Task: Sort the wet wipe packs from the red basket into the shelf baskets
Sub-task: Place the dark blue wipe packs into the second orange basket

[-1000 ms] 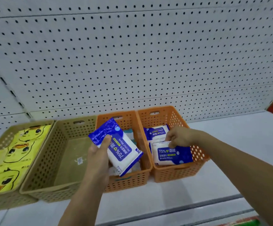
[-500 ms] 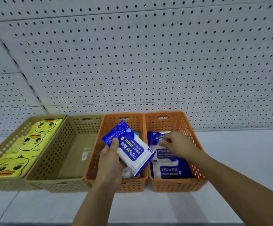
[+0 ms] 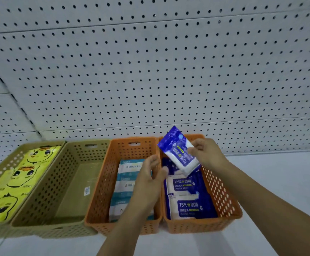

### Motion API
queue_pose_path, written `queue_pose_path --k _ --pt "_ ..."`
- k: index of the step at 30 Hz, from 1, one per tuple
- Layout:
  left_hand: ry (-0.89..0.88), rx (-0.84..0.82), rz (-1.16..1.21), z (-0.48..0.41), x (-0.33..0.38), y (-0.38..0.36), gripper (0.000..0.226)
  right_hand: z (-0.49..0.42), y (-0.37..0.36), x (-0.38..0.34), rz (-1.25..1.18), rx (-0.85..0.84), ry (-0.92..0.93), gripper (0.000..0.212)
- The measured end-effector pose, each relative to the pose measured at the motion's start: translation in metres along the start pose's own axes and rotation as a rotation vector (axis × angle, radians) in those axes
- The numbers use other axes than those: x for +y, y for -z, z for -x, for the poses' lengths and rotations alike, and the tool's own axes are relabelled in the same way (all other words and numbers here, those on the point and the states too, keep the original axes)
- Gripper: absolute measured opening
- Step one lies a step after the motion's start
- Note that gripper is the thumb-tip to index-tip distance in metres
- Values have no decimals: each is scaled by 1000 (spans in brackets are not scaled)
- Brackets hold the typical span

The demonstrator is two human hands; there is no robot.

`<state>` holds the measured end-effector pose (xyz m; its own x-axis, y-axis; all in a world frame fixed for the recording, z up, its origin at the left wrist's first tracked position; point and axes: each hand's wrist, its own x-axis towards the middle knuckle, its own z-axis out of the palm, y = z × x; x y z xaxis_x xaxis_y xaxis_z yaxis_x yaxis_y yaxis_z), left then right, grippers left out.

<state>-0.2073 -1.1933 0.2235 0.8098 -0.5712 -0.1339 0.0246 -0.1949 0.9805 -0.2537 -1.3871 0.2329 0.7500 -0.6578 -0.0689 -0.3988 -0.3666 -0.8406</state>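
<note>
Blue wipe pack (image 3: pixel 176 148), tilted, jutting above right grip (image 3: pixel 208 154)

Blue packs (image 3: pixel 189 207) in the basket read "75%" and "Alcohol Wipes".

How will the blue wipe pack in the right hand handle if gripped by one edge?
Probably soft but not floppy: the blue wipe pack, pinched at its side by the right hand, looks straight while tilted. Its glossy wrapper may be slippery. Being flat, it likely won't roll in the right orange basket.
</note>
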Motion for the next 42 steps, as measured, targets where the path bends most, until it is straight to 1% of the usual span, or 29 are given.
queue_pose_path --k 1,2,3,6,7,10,11,12,13,14,15,17,19,21,24,27,29,32,34,36,38,40,42 --pt "-20 -18 -143 2 -5 2 52 -8 0 4 187 35 32 10" --pt "-33 -30 -275 3 -10 3 58 -14 -1 5 354 29 53 11" --pt "-33 -43 -359 6 -12 4 62 -20 -2 5 495 -4 61 10" --pt "-32 -75 -405 8 -15 4 67 -41 -9 5 805 -129 109 11" --pt "-42 -73 -418 8 -15 4 67 -49 -12 6 848 -162 124 13" --pt "-62 -66 -451 6 -15 3 65 -62 -23 9 843 -275 113 16" --pt "-60 -71 -453 5 -16 3 64 -63 -28 12 854 -260 121 19" --pt "-61 -78 -458 5 -16 3 64 -62 -33 14 897 -205 157 24" --pt "-70 -86 -468 6 -16 4 64 -58 -38 17 962 -137 220 33" --pt "-79 -97 -482 6 -16 5 63 -54 -44 21 1010 -108 271 44" --pt "-90 -112 -499 5 -17 7 64 -47 -51 25 1013 -124 300 54" --pt "-109 -161 -543 5 -20 10 69 -31 -62 32 950 -293 237 60" --pt "-99 -211 -588 3 -22 13 77 -22 -67 39 911 -467 94 58" --pt "-86 -249 -614 1 -24 16 83 -22 -70 44 971 -546 11 58" --pt "-86 -291 -622 0 -26 18 86 -28 -79 44 1044 -575 -6 53" --pt "-94 -319 -659 -4 -29 21 87 -23 -83 39 996 -521 -40 50" --pt "-123 -336 -681 -5 -32 25 86 -13 -81 30 882 -445 -46 42" --pt "-210 -334 -696 -4 -35 34 76 12 -73 18 606 -277 -66 41" --pt "-294 -312 -739 4 -35 42 64 38 -70 9 491 -123 -56 42" --pt "-396 -275 -849 18 -35 52 53 70 -69 3 480 56 -12 35" --pt "-490 -230 -912 35 -37 63 49 104 -75 -2 497 180 60 26" --pt "-526 -202 -894 56 -45 74 52 140 -84 -3 488 269 137 20" --pt "-595 -144 -886 80 -57 86 57 175 -96 -1 540 376 261 19"
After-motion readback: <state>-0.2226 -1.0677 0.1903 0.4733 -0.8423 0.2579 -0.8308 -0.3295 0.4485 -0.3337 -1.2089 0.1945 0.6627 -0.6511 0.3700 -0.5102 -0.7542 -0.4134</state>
